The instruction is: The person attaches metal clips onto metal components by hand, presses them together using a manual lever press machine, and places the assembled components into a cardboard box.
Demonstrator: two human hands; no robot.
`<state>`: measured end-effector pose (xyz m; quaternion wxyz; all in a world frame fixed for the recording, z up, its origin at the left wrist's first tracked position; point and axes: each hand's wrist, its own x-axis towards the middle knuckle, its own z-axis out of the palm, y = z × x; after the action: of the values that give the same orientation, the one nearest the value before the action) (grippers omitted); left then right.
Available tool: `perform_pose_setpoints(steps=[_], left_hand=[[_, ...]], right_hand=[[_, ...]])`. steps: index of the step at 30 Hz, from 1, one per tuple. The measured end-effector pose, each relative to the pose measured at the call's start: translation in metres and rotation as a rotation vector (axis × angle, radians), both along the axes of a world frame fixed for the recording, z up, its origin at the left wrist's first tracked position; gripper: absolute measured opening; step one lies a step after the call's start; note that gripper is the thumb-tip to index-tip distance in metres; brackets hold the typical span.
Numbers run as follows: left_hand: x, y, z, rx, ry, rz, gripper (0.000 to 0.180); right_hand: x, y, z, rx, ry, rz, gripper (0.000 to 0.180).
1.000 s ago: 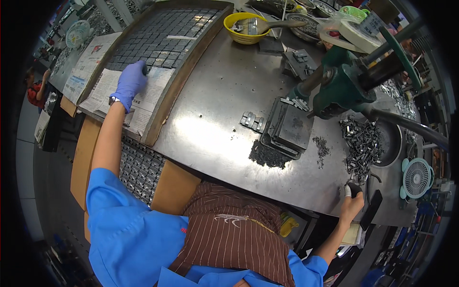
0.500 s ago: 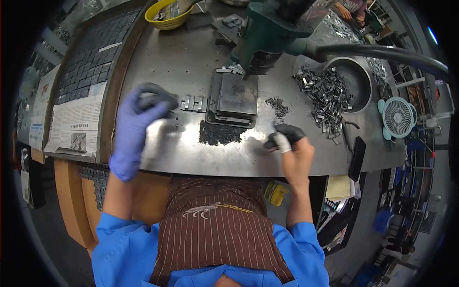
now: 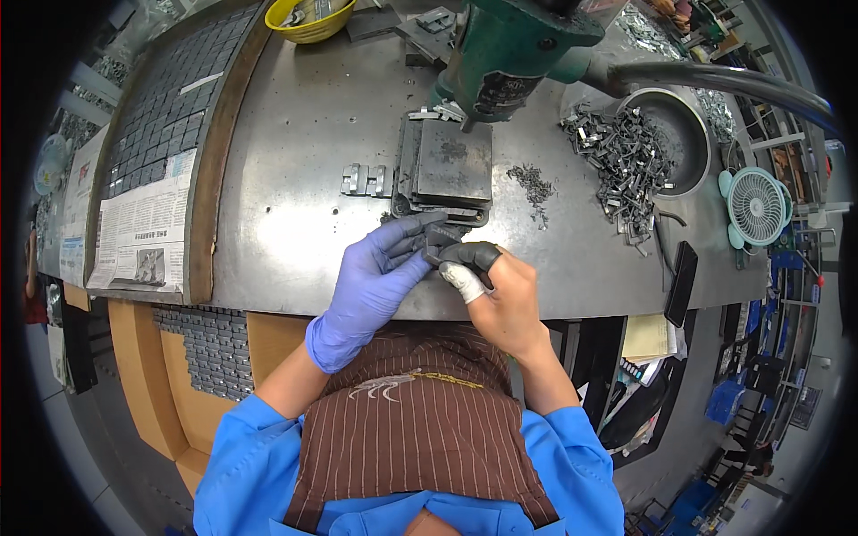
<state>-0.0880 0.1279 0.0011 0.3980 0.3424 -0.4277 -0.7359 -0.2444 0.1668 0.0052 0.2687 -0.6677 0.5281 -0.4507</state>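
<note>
In front of the dark square metal block (image 3: 454, 161) on the bench, my two hands meet. My left hand (image 3: 380, 272) wears a purple glove with blackened fingertips, closed on a small dark grey metal piece (image 3: 440, 239). From the other side, my right hand (image 3: 502, 290) pinches the same piece. Its thumb has a white wrap and a forefinger a black cover. Fingers hide most of the piece's shape. Two small silvery metal parts (image 3: 365, 180) lie just left of the block. Over the block's far edge hangs a green machine head (image 3: 505, 67).
A wooden-edged tray (image 3: 152, 134) of dark pieces and newspaper lies left. Loose metal pieces (image 3: 617, 165) spill beside a round metal bowl (image 3: 697, 134) at right, near a pale green fan (image 3: 755, 205). A yellow basket (image 3: 308, 27) sits far left; a cardboard box (image 3: 134, 375) is below the bench.
My hands, apart before, have come together in front of the block. The left moved right and nearer; the right moved left. Both now grip the dark piece.
</note>
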Motion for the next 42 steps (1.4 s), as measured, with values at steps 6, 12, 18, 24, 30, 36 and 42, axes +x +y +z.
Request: perform_pose_setpoints(steps=[6,12,18,24,30,36,42], left_hand=[[-0.004,0.005,0.0,-0.093,-0.047,-0.005,0.037],[-0.007,0.006,-0.002,-0.131,-0.014,0.064,0.037],[-0.01,0.003,-0.004,-0.093,0.122,0.111,0.035],[-0.011,0.002,-0.018,-0.086,0.037,0.144,0.03],[-0.004,-0.016,-0.007,0.014,-0.077,0.13,0.035],[0.007,-0.016,-0.012,-0.127,-0.305,0.084,0.029],[0.008,-0.02,-0.001,-0.353,-0.353,0.13,0.024]], right_hand=[[-0.003,0.0,0.0,-0.058,0.036,-0.001,0.016],[-0.001,-0.002,-0.002,-0.064,-0.002,-0.048,0.017],[0.002,-0.009,-0.009,-0.149,-0.145,-0.05,0.03],[0.009,-0.006,-0.019,-0.127,-0.143,-0.123,0.024],[-0.029,-0.012,-0.017,0.062,-0.107,-0.25,0.025],[-0.091,0.001,-0.024,0.094,0.355,-0.467,0.012],[-0.097,-0.007,-0.037,-0.11,0.569,-0.35,0.014]])
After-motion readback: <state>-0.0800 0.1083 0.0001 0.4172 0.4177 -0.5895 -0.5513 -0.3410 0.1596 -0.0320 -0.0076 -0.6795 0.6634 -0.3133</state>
